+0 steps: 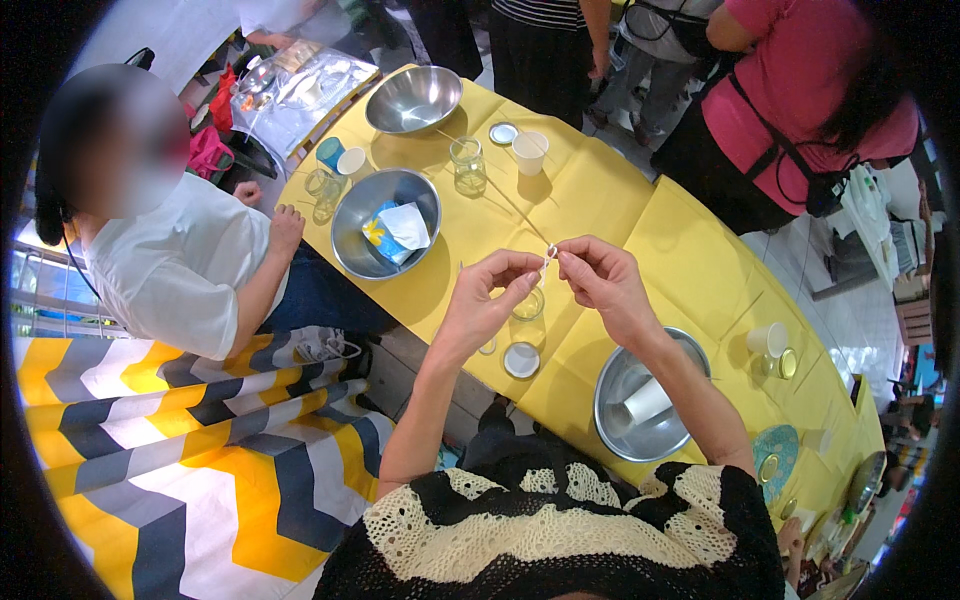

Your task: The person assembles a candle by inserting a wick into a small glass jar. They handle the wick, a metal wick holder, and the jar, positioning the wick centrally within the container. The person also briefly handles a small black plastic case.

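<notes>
The left hand (497, 295) and the right hand (605, 280) are close together, with the fingertips of both pinched on a thin white string (548, 268). The string is soft and has a small loop at the top, by the end of a thin brown stick (518, 212). The string and stick are up over the middle of the worktop (620, 230), which has a smooth yellow cover with fold lines in it.

Under the hands is a clear, round glass jar (530, 308). A flat, round white lid (521, 360) is just beside it. Farther off are another glass jar (468, 172) and a white cup (530, 150) that is wider at the top.

To the left, a shiny metal bowl (345, 228) holds a soft blue and yellow pack (384, 238) with white on top. To the right, another shiny bowl (606, 412) has a white cup (648, 400) lying on its side in it. The person's knitted top (520, 530) is black and cream, with lots of little holes.
</notes>
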Demonstrator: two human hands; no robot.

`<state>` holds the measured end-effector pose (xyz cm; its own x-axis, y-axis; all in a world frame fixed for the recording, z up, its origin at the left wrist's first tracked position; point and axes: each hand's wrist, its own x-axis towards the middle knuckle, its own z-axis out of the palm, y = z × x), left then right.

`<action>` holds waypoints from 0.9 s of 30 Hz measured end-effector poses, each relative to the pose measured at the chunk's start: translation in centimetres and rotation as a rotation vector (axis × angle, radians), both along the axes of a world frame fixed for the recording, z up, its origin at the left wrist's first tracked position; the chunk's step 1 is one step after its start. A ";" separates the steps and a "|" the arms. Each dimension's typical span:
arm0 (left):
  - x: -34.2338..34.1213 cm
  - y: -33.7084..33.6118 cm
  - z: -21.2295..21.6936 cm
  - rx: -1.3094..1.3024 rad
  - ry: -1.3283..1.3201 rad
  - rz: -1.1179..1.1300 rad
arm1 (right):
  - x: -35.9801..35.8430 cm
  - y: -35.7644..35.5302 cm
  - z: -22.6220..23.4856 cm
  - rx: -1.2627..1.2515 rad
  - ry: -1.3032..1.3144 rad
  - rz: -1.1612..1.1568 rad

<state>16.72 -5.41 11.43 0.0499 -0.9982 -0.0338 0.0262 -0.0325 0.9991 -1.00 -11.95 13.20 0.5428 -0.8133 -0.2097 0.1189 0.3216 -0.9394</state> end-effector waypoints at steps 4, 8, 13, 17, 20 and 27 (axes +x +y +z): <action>-0.2 0.2 0.5 0.013 0.013 0.007 | 0.5 0.4 0.2 -0.291 0.110 -0.077; -0.1 0.2 0.5 0.032 0.061 -0.012 | 0.6 0.4 -0.4 -0.656 0.170 -0.161; -0.2 0.3 0.3 0.039 0.117 -0.010 | 0.7 0.8 0.5 -0.858 0.330 -0.215; -0.3 -0.2 -0.1 -0.067 -0.006 0.002 | 0.4 0.6 0.6 -0.552 0.199 -0.168; -0.3 -0.3 -0.5 -0.093 -0.162 0.020 | -0.1 0.4 1.0 -0.152 0.118 -0.078; -1.0 -0.4 0.3 -0.224 -0.246 0.079 | -0.2 0.3 1.4 -0.134 0.107 -0.095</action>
